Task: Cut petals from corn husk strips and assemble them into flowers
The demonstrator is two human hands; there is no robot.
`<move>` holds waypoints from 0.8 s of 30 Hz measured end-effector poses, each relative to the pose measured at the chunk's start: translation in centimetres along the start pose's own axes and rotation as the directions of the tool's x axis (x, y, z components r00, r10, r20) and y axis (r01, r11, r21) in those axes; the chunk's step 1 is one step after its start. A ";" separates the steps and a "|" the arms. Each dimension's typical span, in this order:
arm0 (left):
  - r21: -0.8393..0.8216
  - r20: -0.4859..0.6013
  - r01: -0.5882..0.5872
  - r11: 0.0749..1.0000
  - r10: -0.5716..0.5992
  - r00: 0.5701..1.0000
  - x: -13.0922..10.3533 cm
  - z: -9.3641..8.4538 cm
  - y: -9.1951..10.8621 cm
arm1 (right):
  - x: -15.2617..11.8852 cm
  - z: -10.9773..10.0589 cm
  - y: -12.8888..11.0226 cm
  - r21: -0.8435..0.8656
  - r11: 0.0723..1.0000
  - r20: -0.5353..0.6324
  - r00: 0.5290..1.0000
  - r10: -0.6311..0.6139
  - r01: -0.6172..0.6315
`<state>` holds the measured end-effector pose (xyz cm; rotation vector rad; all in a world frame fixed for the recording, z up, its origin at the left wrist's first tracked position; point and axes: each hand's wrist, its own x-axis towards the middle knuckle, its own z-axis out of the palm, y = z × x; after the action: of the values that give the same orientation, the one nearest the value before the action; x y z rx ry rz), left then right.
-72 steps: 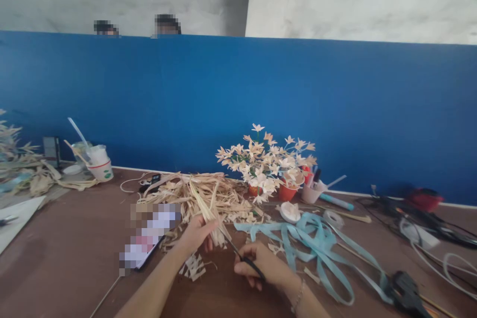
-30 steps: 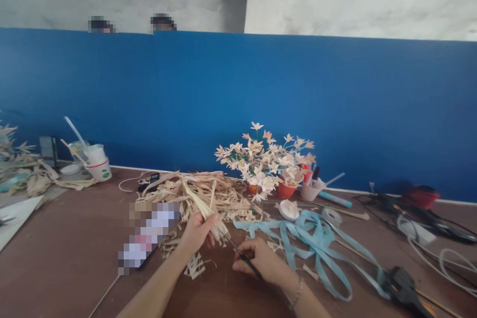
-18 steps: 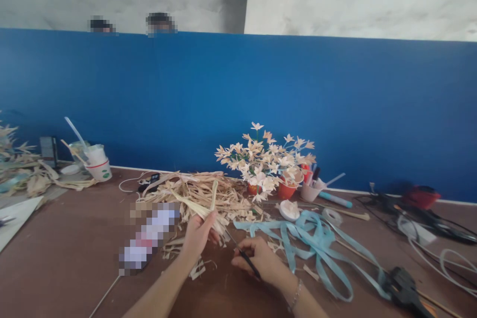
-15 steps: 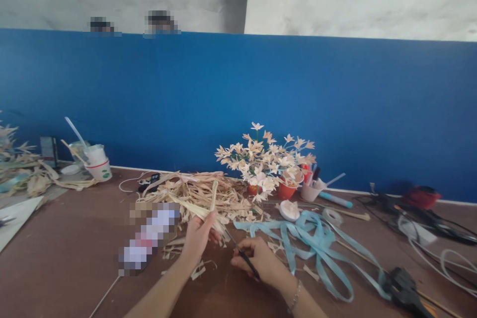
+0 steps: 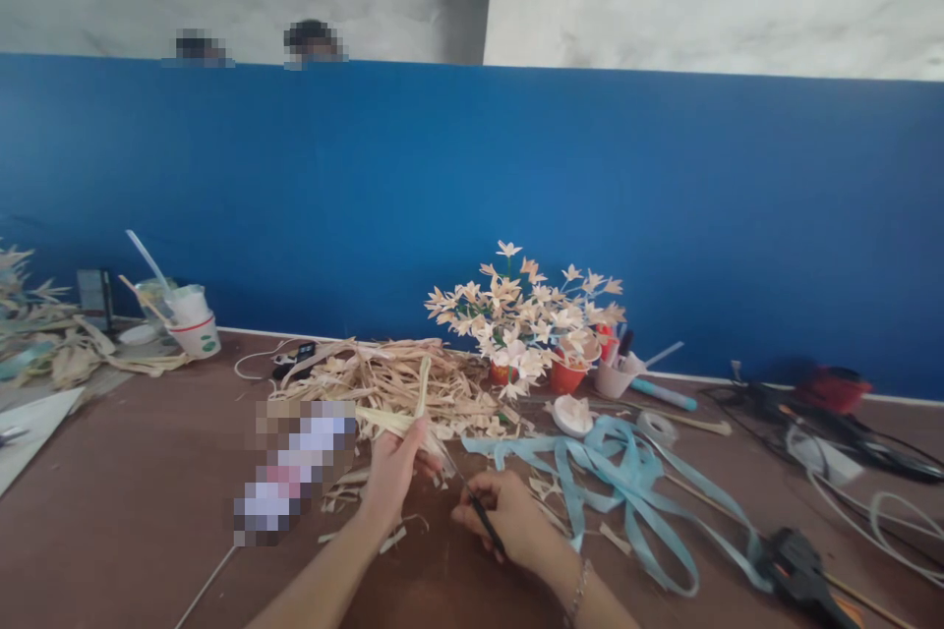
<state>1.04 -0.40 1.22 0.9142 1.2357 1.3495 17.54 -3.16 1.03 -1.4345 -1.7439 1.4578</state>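
My left hand (image 5: pixel 396 470) is closed on pale dried husk strips (image 5: pixel 423 391), which stick up and out to the left past its fingers. To its right, my right hand (image 5: pixel 501 516) grips a thin tool with a black handle (image 5: pixel 485 523); the tool's slender tip points up and left to the husk below my left hand. What kind of tool it is cannot be made out. Behind both hands lies a heap of dried husk strips (image 5: pixel 398 369). Small husk scraps (image 5: pixel 393 540) are scattered on the brown table (image 5: pixel 147 482) around my left hand.
Husk flowers (image 5: pixel 531 314) stand in small red pots at the back. Light blue ribbon (image 5: pixel 626 482) and a black glue gun (image 5: pixel 798 570) lie right, near cables (image 5: pixel 870 511). A white cup (image 5: pixel 196 336) stands left. Two heads show above the blue partition (image 5: pixel 369 187).
My right hand has shifted slightly left with the black-handled tool. My left hand keeps its hold on the husk strips, almost in the same place.
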 end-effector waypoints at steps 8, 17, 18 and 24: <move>-0.012 -0.001 0.012 1.000 -0.012 1.000 -0.7 0.7 0.7 | 0.1 0.3 -0.2 0.012 1.000 -0.007 1.000 -0.006 0.006; 0.136 -0.053 -0.041 0.990 0.048 0.997 0.3 -0.9 1.6 | -1.0 -3.3 -0.4 0.094 0.993 0.291 0.956 0.042 -0.072; 0.178 -0.055 -0.046 0.983 0.057 0.997 0.3 -1.0 1.8 | -1.2 -3.8 -0.5 0.097 0.992 0.318 0.947 0.044 -0.079; 0.321 0.051 -0.090 0.943 0.078 0.996 0.1 -0.7 1.9 | -1.7 -4.7 -1.3 0.056 0.997 0.242 0.969 0.041 -0.056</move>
<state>-0.05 -0.32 2.97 1.2284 1.4282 1.2079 21.56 -2.54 4.23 -1.3216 -1.7969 1.7596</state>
